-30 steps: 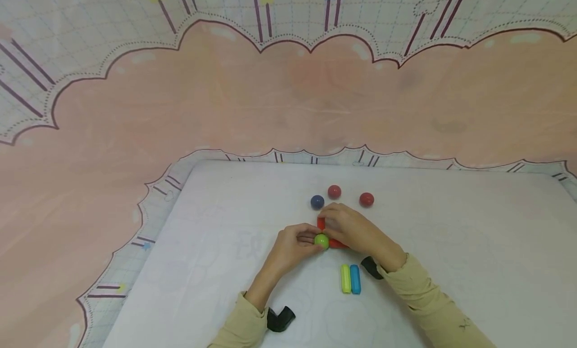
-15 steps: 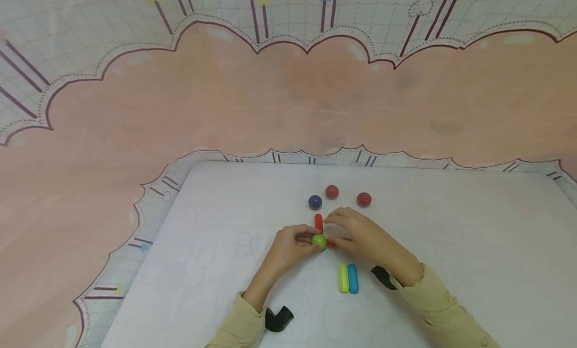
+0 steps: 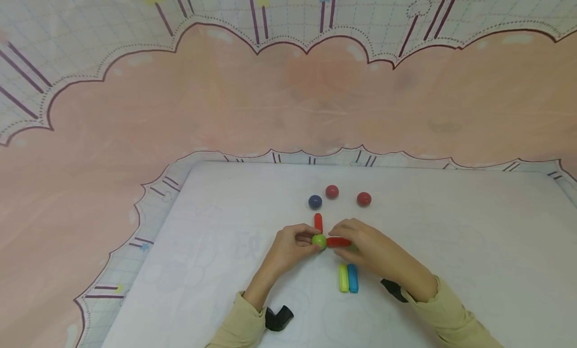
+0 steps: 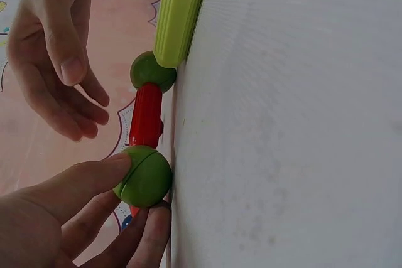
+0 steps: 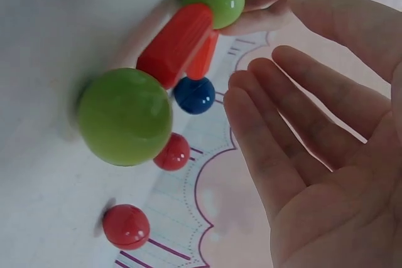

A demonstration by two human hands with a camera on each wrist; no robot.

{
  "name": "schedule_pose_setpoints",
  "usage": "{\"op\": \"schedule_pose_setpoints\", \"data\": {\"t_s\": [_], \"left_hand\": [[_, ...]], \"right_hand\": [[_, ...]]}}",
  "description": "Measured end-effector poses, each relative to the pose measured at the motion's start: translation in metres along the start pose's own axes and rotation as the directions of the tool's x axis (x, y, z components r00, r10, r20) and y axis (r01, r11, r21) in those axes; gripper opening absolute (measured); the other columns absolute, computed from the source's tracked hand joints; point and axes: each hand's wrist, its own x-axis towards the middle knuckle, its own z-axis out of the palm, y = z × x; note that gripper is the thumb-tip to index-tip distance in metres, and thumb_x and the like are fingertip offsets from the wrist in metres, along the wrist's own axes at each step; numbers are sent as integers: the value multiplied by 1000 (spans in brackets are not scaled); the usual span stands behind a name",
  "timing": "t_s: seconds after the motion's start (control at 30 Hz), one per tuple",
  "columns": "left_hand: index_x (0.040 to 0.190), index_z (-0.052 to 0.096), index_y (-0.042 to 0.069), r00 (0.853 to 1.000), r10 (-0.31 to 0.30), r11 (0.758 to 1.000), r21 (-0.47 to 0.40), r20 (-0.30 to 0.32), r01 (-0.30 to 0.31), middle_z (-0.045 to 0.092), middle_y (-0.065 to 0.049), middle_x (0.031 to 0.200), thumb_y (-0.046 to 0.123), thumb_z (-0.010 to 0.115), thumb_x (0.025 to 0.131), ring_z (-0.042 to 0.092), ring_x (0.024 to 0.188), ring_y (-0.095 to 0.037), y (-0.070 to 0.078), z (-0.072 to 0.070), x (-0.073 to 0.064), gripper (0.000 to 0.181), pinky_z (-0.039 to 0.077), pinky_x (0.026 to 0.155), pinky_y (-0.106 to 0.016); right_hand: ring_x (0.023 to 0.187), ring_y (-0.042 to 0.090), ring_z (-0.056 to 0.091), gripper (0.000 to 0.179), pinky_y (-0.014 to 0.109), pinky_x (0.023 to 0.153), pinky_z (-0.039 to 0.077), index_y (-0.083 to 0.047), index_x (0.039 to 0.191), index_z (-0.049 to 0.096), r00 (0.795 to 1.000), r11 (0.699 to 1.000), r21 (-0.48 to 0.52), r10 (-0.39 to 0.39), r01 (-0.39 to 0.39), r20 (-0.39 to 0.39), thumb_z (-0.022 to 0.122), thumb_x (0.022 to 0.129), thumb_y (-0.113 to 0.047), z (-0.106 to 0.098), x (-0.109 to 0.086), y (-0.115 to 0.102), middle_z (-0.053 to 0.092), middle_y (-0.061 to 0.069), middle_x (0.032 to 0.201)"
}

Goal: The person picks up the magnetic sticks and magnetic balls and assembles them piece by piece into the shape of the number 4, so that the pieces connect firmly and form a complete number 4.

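Joined chain: near the centre of the head view, a first green ball point(image 3: 319, 242) meets an upper red rod point(image 3: 318, 223), which points toward the top of the frame, and a side red rod point(image 3: 338, 242), which runs to the right. A second green ball point(image 5: 124, 117) sits at the side rod's far end, mostly hidden behind the fingers in the head view.

Stage reached: judged by the contacts, three joints are made; the upper red rod's far tip carries no ball.

Unjoined pieces: a blue ball point(image 3: 315, 202) lies just above that tip; a nearer red ball point(image 3: 332, 192) and a farther red ball point(image 3: 364, 199) lie above and to the right. A yellow rod point(image 3: 344, 278) and a blue rod point(image 3: 353, 278) lie side by side below the chain — by this layout, five pieces not yet joined.

Left hand point(image 3: 292, 246): thumb and fingers pinch the first green ball from the left of the frame.

Right hand point(image 3: 367, 245): fingers relaxed, thumb spread away, holding nothing — the right wrist view shows a gap between its fingertips and the second green ball.
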Motion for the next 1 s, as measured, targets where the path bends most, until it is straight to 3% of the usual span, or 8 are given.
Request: {"op": "schedule_pose_setpoints", "data": {"t_s": [0.7, 1.0], "left_hand": [[111, 73, 7, 1000, -12, 1000, 1, -10, 12, 74, -5, 101, 14, 79, 85, 70, 86, -13, -2, 0, 1, 27, 58, 80, -23], [110, 73, 7, 1000, -2, 1000, -3, -12, 2, 74, -5, 100, 14, 79, 85, 70, 86, -13, -1, -1, 2, 27, 58, 80, -22]], "right_hand": [[102, 12, 61, 32, 34, 89, 57, -9, 118, 70, 996, 999, 30, -27, 25, 85, 76, 88, -20, 7, -22, 0, 65, 0, 114], [99, 12, 59, 36, 36, 89, 57, -8, 115, 70, 989, 1000, 7, 16, -17, 147, 80, 84, -24, 6, -24, -4, 66, -1, 113]]}}
